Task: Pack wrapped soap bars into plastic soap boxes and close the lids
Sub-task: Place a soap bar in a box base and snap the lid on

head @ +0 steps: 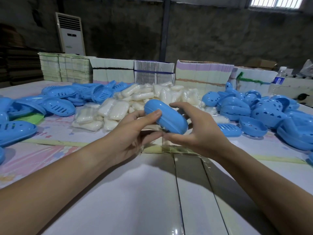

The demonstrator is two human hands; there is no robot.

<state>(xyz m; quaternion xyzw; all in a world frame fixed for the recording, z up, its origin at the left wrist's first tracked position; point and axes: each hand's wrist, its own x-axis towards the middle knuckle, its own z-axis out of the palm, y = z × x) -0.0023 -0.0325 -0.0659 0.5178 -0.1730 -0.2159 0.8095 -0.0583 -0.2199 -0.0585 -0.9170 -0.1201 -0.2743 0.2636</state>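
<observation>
**Holding a shut soap box over the desk**

Spreading below me is the white desk (pixel 128 197), with patterned pink and lilac sheets lying on its far half. Along its back edge stands a row of stacked flat cartons (pixel 153 73), bundled and banded. In front of them sit three heaps: open blue soap-box halves (pixel 55 102) with slotted bottoms on my left, more blue halves (pixel 264 112) with round holes on my right, and between them a pile of wrapped soap bars (pixel 135 100), pale cream in clear film. A water bottle (pixel 279 77) stands at the far right.

Just above the near edge of that soap pile I hold one closed blue soap box (pixel 166 117), tilted, its lid seam running along its length. My left hand (pixel 132 134) grips its near end, thumb pressed on top, fingers (pixel 152 135) curled underneath. My right hand (pixel 194 131) cups the far side, thumb below touching the box, fingers arched wide over it without clamping down.
</observation>
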